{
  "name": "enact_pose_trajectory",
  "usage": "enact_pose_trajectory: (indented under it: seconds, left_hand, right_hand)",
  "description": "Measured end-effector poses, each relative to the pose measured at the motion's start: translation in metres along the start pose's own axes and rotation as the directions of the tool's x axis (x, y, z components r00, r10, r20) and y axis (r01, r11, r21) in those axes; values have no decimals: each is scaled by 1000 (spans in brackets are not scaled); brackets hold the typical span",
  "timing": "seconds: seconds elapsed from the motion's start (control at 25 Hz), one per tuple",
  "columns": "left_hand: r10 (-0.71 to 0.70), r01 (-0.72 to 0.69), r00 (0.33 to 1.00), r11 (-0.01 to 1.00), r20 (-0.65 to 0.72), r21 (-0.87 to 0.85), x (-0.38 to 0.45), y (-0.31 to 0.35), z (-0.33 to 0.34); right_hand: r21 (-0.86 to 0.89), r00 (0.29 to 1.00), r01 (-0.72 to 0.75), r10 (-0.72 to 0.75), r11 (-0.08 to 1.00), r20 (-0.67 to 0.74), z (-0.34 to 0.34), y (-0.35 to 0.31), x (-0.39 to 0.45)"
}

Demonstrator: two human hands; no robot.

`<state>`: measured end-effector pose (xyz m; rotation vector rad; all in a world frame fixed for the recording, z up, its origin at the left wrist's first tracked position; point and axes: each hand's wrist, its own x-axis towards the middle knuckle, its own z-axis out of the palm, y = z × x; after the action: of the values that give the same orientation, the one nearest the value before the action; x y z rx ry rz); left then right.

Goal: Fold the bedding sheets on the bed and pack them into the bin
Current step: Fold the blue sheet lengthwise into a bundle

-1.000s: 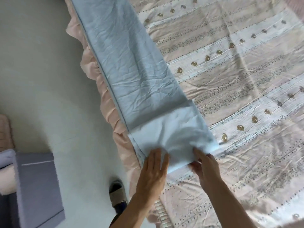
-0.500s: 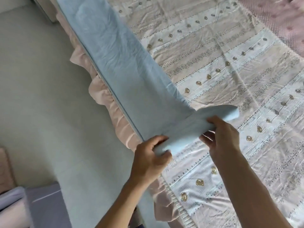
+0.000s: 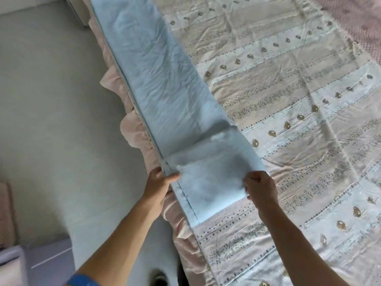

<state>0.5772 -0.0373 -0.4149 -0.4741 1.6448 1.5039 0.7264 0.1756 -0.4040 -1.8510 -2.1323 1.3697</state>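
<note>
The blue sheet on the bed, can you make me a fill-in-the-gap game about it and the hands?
1. The long sheet being folded is light ____ in colour.
2. The left hand and right hand both hold the folded end, so ____ hands are on the sheet.
3. The sheet lies along the edge of the ____, above a pink frill.
4. The patterned cover under the sheet has small ____-coloured shapes on it.

Missing words: blue; two; bed; gold

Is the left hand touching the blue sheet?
Touching. The head view shows the left hand at the folded blue sheet, its thumb lying across the sheet's stitched edge and its fingers curled at that edge, with no gap between them.
</note>
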Motion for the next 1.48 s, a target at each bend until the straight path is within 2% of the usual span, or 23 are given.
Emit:
enact_pose_trajectory:
  seconds: [0.12, 0.16, 0.2, 0.24, 0.28, 0.32, 0.36, 0.44, 0.48, 0.56, 0.6, 0.72, 0.84, 0.88, 0.96, 1.0, 1.04, 1.08, 1.16, 1.24, 1.36, 1.44, 1.48]
  left_hand:
    - [-48, 42, 996, 996, -81, -76, 9, -15, 8]
    - [10, -17, 985, 999, -173, -42, 13, -16, 13]
    - [144, -124, 948, 988, -285, 89, 16, -13, 18]
    - [347, -249, 867, 924, -358, 291, 17, -7, 25]
    - [574, -389, 753, 782, -321, 487, 18, -3, 29]
    - [737, -486, 649, 592, -189, 642, 18, -2, 30]
    - [802, -511, 597, 397, -18, 762, 18, -3, 28]
    - [747, -401, 619, 35, 243, 915, 23, -10, 16]
    - [709, -312, 654, -64, 263, 948, 22, -12, 7]
    - [655, -278, 706, -92, 268, 956, 20, -12, -8]
    - [601, -341, 726, -109, 335, 934, 20, -10, -14]
    - [352, -578, 689, -261, 634, 773, 23, -15, -30]
    - [135, -587, 771, -229, 623, 776, 28, -10, -43]
    - [88, -595, 786, -166, 612, 787, 25, -2, -43]
    - [120, -576, 815, 68, 566, 815, 12, 23, -26]
    - [126, -535, 841, 340, 526, 774, 5, 34, -23]
    - [244, -567, 823, 399, 512, 721, -2, 48, -21]
    - [269, -477, 877, 577, 398, 663, 3, 62, -14]
    - [291, -373, 925, 812, 242, 448, 16, 92, -15]
    - [270, -306, 948, 919, 169, 249, 34, 111, -25]
    - [185, -188, 982, 979, 47, 81, 87, 132, -23]
    - [61, -59, 997, 997, -46, 43, 113, 132, -24]
    - [27, -24, 998, 999, -52, 47, 119, 131, -26]
  right_hand:
    - [-221, 966, 216, -242, 951, -95, -3, -8, 32]
    - [-227, 960, 228, -257, 947, -107, -4, -12, 40]
    - [-162, 971, 168, -192, 972, -144, -6, -12, 47]
    - [-34, 979, 58, -63, 998, -195, -7, -8, 50]
    - [137, 968, -63, 94, 989, -232, -3, 2, 47]
    - [331, 943, -171, 251, 928, -217, 3, 12, 36]
    - [520, 915, -253, 377, 816, -145, 8, 21, 23]
    - [707, 882, -385, 461, 594, 94, 17, 31, 6]
    - [717, 872, -447, 441, 535, 214, 17, 29, -1]
    - [681, 832, -545, 419, 489, 365, 15, 19, -7]
    - [660, 824, -560, 416, 501, 384, 13, 14, -7]
    - [611, 811, -583, 435, 536, 392, 8, -4, -5]
    - [654, 813, -576, 432, 491, 391, 6, -30, -8]
    - [658, 810, -581, 421, 479, 408, 5, -44, -12]
    - [671, 817, -574, 383, 469, 431, 1, -78, -19]
    - [679, 826, -563, 352, 471, 441, -1, -101, -22]
    - [691, 843, -537, 294, 484, 450, -2, -126, -22]
    - [702, 862, -501, 224, 507, 454, -2, -151, -18]
    - [738, 877, -476, 191, 479, 441, 8, -195, 0]
    - [751, 862, -508, 243, 422, 446, 23, -238, 23]
    - [658, 891, -439, 201, 612, 407, 53, -277, 61]
    - [490, 965, -233, 139, 840, 221, 72, -275, 84]
    - [312, 994, -86, 59, 946, 95, 76, -268, 96]
